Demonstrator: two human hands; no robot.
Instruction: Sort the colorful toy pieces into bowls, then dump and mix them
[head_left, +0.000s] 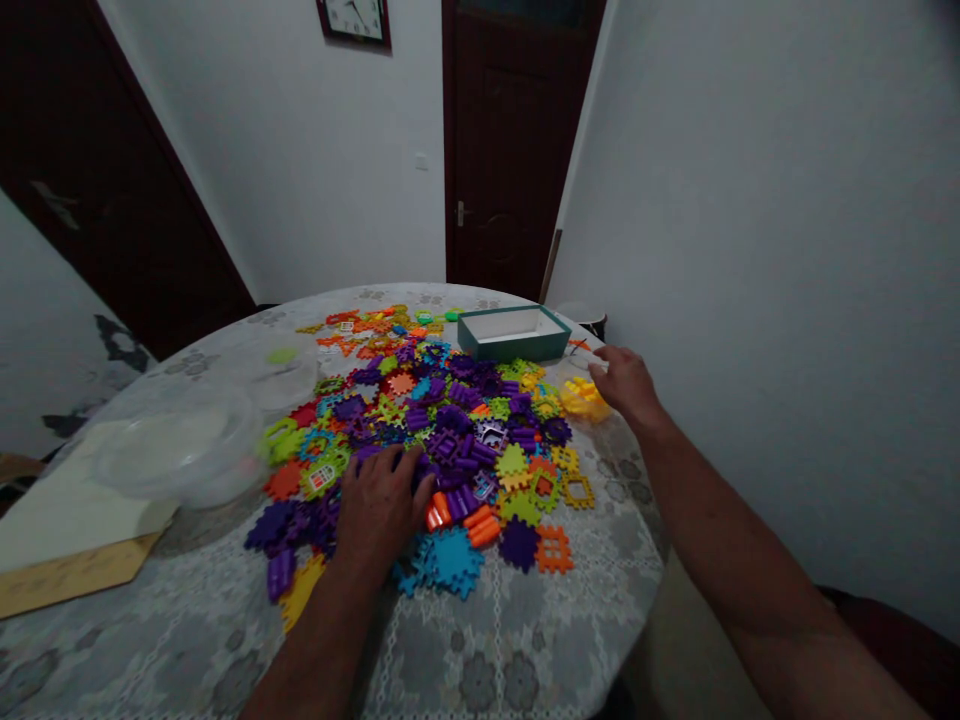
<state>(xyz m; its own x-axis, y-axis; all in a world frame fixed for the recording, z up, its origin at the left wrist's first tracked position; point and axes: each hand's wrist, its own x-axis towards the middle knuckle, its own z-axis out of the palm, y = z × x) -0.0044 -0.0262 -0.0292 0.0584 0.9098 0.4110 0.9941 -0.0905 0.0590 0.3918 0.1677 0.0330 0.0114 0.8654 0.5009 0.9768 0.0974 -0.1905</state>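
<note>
A large pile of plastic building pieces [457, 420] in purple, green, blue, orange and yellow covers the middle of the table. My left hand [379, 500] lies on the near side of the pile, fingers apart over purple pieces, gripping none that I can see. Below its thumb are orange tube-shaped pieces [482, 526] and blue toothed squares [454, 560]. To the right, my right hand [626, 385] hangs above a clear container with yellow pieces [583, 398]. Its fingers are loosely bent and apart, and nothing shows in them.
An open green box [517, 346] with a white inside stands behind the pile. At left are a clear plastic bowl [180, 450], a clear lid [281, 380] and a flat cardboard sheet [82, 575]. A patterned cloth [480, 660] covers the round table. A wall [787, 250] is close on the right.
</note>
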